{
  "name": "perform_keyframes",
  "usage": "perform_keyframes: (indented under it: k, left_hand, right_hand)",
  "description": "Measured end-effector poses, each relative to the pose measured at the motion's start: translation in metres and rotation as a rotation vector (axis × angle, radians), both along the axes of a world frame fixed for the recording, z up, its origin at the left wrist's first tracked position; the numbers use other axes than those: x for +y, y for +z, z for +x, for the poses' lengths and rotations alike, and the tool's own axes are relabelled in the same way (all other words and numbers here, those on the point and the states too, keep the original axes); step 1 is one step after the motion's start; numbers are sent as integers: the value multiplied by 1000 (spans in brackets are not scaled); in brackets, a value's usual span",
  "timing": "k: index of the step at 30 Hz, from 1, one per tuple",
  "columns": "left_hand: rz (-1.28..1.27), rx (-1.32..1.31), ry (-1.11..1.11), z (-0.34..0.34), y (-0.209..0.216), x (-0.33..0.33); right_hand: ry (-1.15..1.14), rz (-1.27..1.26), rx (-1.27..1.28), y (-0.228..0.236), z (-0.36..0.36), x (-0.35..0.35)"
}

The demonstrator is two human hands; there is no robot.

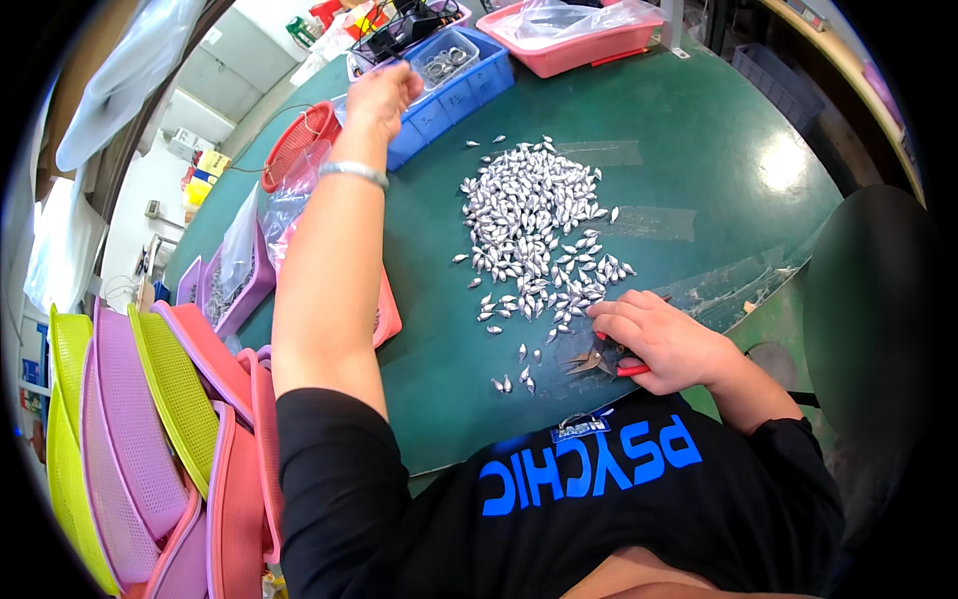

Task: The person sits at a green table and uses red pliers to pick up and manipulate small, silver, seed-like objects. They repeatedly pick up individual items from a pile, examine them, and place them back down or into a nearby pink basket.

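Observation:
My left hand (382, 98) is stretched far out over the left end of a blue plastic bin (429, 122). Its fingers are curled together, and whatever they hold, if anything, is hidden. Beside it in the bin stands a clear tub of metal rings (445, 66). Near the table's front edge, my right hand (654, 334) is closed round red-handled pliers (631, 370), whose jaws (587, 360) point left, parted. Just beyond that hand spreads a heap of small silver teardrop-shaped metal weights (524, 205). Several loose weights (526, 377) lie left of the jaws.
Stacked pink, purple and green plastic baskets (130, 419) crowd the left side. A red basket (301, 140), a purple tray of small parts (242, 285) and plastic bags line the table's left edge. A pink tray (569, 50) stands at the back. Clear tape strips (649, 222) stick to the green table (718, 150).

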State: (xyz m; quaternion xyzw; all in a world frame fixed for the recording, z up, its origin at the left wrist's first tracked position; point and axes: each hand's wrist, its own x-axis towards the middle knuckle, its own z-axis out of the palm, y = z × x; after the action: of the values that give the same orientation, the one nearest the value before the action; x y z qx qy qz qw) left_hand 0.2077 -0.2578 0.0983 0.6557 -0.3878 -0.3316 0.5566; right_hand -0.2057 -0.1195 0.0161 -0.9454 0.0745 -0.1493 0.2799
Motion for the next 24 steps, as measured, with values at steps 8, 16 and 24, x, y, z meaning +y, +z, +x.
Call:
perform_keyframes:
  k: [8,16,24]
  left_hand:
    - [119,-152,-33,-19,-18,44]
    - [223,-538,-284,-99,-55,209]
    - [-43,-750,-398,-146,-79,255]
  right_hand:
    - [-1,-6,-30,-5,-1,-1]
    - [38,-12,-23,-5,2,12]
    - [2,-77,34,-7,12,23]
